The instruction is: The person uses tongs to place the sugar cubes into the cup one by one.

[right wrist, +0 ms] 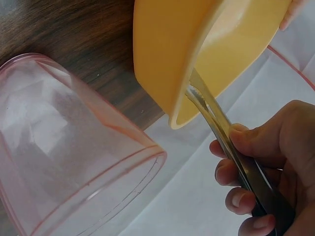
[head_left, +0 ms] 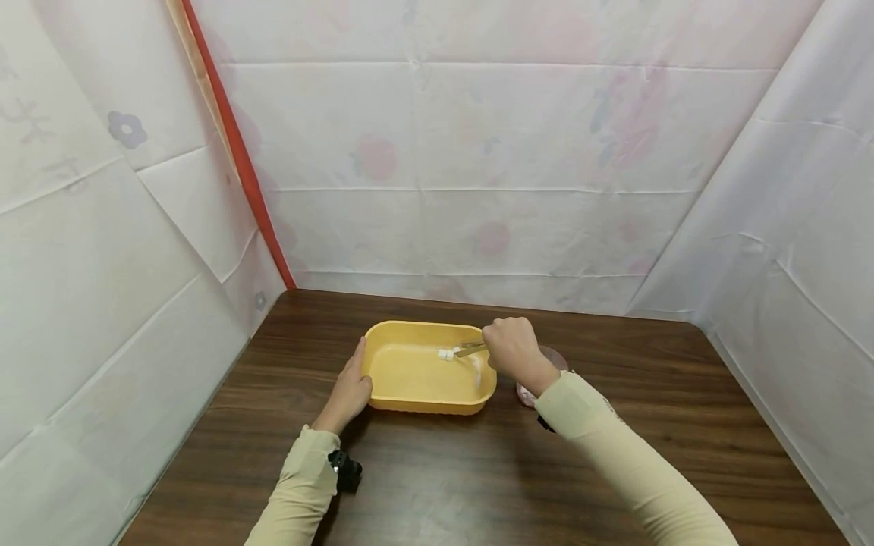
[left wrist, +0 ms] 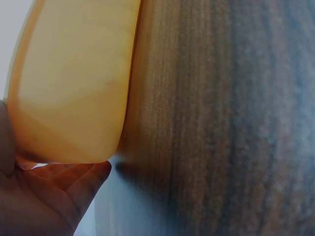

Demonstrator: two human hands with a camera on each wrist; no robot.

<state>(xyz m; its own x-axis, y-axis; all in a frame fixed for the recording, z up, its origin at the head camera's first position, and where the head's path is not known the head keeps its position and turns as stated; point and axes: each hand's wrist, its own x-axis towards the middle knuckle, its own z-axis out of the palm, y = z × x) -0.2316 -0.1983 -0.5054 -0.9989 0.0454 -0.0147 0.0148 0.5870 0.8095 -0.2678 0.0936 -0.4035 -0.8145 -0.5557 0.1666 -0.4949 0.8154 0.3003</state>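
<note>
A yellow rectangular basin stands on the table. My left hand holds its left end, fingers along the outer wall and thumb at the near corner; in the left wrist view, fingers touch the basin's end. Metal tongs with a dark handle end are gripped in my right hand above the basin's right end, tips reaching inside. Small white cubes lie by the tips; whether the tips pinch one is unclear. A clear pinkish cup with whitish contents stands right of the basin, partly hidden behind my right wrist.
The dark wood-grain table is bordered by white patterned sheets at the back and both sides. A red strip runs down the back left corner. Some white residue marks the basin's right inner side.
</note>
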